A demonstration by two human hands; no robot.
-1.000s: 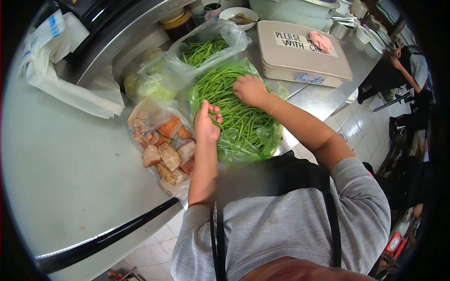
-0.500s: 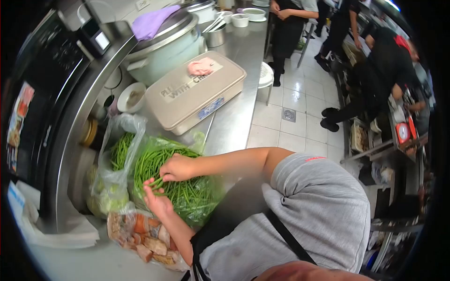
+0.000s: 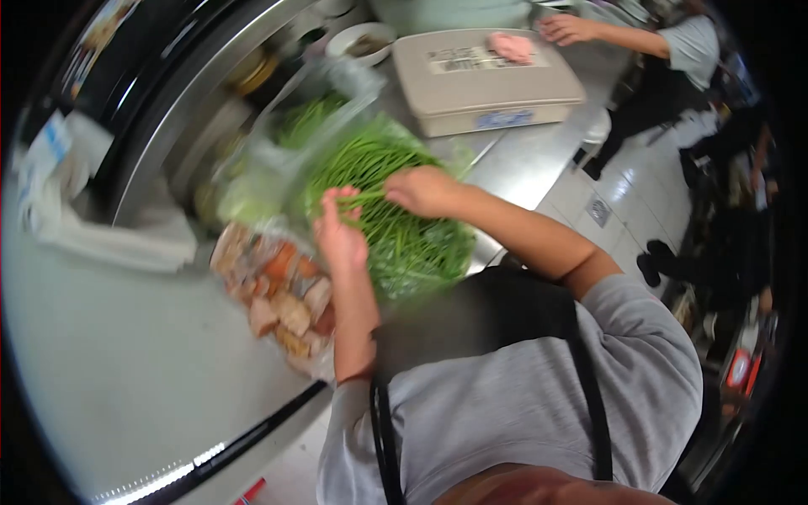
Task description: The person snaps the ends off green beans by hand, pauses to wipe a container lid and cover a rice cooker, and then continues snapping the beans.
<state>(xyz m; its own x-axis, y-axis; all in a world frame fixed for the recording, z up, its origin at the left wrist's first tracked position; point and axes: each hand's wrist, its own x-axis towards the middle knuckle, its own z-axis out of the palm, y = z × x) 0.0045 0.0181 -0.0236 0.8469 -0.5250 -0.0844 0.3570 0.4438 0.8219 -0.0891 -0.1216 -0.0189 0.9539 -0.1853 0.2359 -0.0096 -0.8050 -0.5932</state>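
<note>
Over a pile of long green beans [image 3: 404,244] in an open clear bag, both of my hands hold green beans. My left hand [image 3: 342,240] has its fingers pinched around the left ends of a few beans. My right hand [image 3: 423,192] is closed on the other ends, a short way to the right. A bag of cut orange and pale pieces [image 3: 282,290] lies below my left hand. Beside the pile, a clear bag [image 3: 337,97] with more beans stands at the upper left, near pale green vegetables [image 3: 250,192].
A beige lidded box [image 3: 488,84] with a pink cloth [image 3: 512,47] is beyond the beans, beside a white bowl [image 3: 360,42]. Another person's hand [image 3: 569,29] reaches near the box. White plastic bags [image 3: 109,219] lie at the left.
The view has turned, so the bench and box appear farther right. A person at the back now has a hand near the box. My hands still hold beans, slightly farther apart.
</note>
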